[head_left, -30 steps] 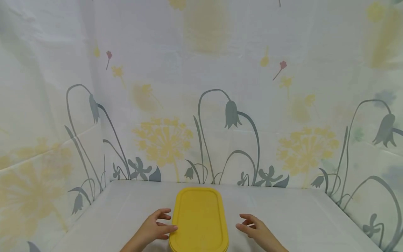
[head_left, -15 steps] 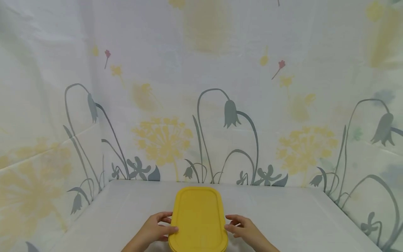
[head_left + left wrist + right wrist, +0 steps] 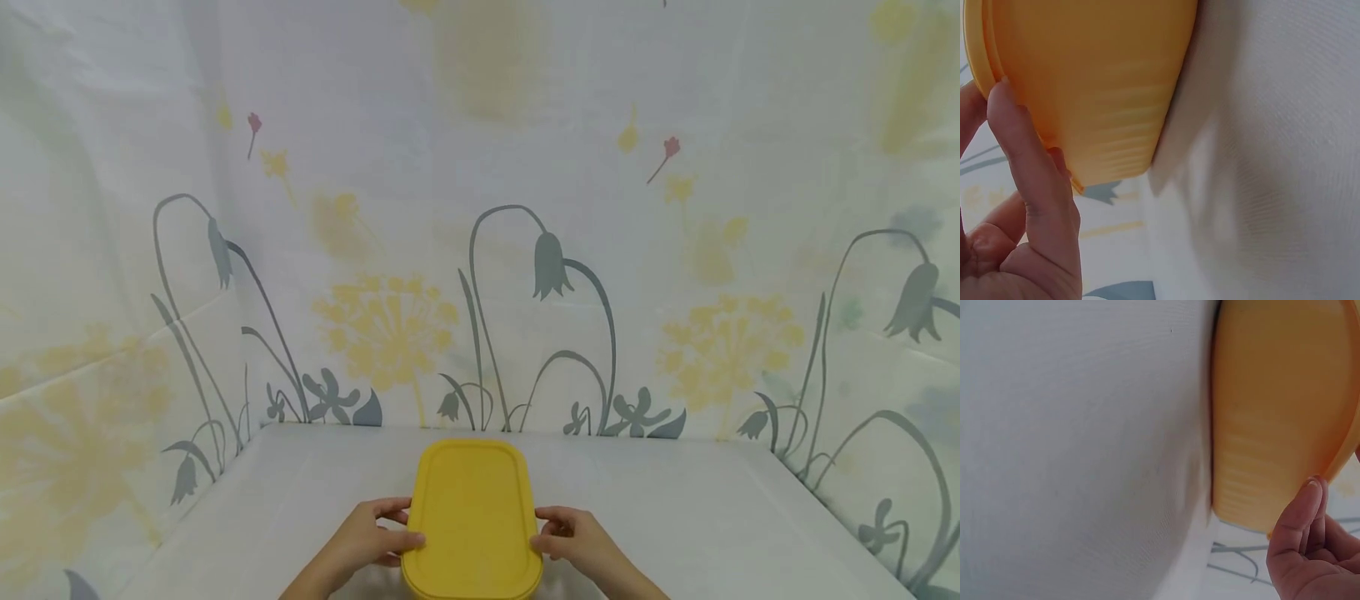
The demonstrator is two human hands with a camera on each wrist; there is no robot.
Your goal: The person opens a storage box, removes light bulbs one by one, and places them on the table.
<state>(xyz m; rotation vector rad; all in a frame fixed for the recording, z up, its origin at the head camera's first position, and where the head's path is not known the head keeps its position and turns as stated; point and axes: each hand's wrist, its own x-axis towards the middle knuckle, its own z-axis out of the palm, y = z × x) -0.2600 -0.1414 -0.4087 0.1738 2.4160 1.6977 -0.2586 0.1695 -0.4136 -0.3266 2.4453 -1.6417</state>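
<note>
A yellow plastic food container [image 3: 1116,81] with ribbed side walls stands on the white-covered table, long side pointing away from me. Its yellow lid [image 3: 472,508], rectangular with rounded corners, covers the top. At the left long edge my left hand [image 3: 371,537] pinches the lid's rim, thumb on top and fingertips below, as the left wrist view shows. Opposite it, my right hand [image 3: 577,542] has its thumb on the right edge and curled fingers beneath the rim. Inside the container nothing can be seen.
White cloth covers the table [image 3: 690,508] on both sides of the container. A curtain [image 3: 480,333] printed with grey bellflowers and yellow blossoms rises behind the table's far edge and along both sides.
My right hand has moved left from beside the container and taken hold of the lid's right edge. The left hand has stayed at the left edge, and the container remains in place.
</note>
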